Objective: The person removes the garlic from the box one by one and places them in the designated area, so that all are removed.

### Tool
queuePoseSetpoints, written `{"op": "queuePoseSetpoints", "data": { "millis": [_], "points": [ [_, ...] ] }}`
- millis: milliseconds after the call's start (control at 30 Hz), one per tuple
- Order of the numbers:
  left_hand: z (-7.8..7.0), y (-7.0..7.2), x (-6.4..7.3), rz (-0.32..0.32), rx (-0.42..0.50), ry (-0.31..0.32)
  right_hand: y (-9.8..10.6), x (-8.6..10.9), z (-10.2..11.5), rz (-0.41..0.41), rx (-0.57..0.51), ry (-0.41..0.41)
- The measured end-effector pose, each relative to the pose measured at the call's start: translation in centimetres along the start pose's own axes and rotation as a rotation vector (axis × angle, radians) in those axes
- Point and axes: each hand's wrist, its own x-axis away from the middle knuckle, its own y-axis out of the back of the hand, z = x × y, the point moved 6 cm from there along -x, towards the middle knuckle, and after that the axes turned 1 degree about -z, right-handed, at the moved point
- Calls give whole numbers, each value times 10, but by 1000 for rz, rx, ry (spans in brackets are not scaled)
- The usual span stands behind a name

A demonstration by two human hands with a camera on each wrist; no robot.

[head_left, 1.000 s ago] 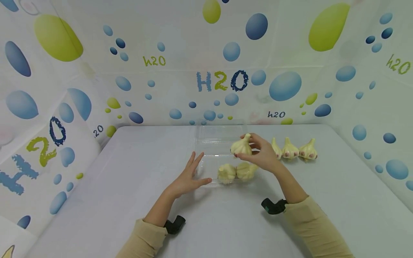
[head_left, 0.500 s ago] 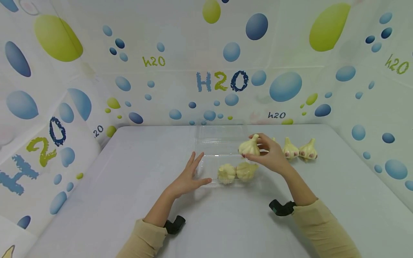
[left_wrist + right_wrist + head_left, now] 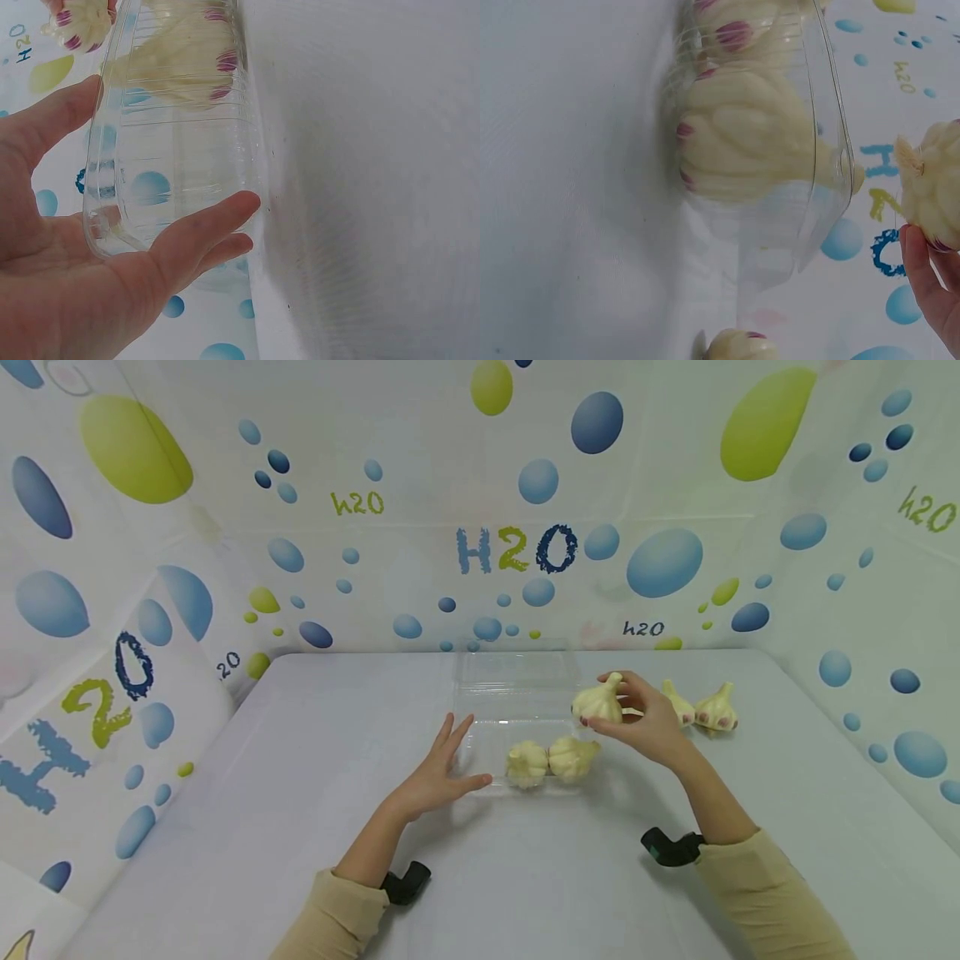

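A clear plastic container [image 3: 483, 743] lies on the table with its lid [image 3: 517, 670] folded back. Two garlic bulbs [image 3: 527, 764] sit side by side along its near part; purple marks show on them in both wrist views. My left hand [image 3: 431, 787] spreads its straight fingers around the container's left end, a fingertip at the rim [image 3: 97, 150] in the left wrist view. My right hand [image 3: 651, 724] holds another garlic bulb [image 3: 598, 700] between thumb and fingers, raised near the container's back right corner, stem up.
To the right, two garlic bulbs [image 3: 716, 710] rest on the table, one partly hidden behind my right hand. A white sheet printed with blue and green drops [image 3: 663, 562] hangs along the back and sides of the white table [image 3: 337, 718].
My right hand has moved steadily right with its garlic bulb, from above the container toward the bulbs on the right. The left hand has stayed put.
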Motion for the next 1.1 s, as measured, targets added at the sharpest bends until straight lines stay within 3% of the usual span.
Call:
{"op": "queuePoseSetpoints", "data": {
  "millis": [1100],
  "points": [
    [0, 0, 2, 10, 8, -6, 36, 19, -23, -47, 119, -112]
  ]
}}
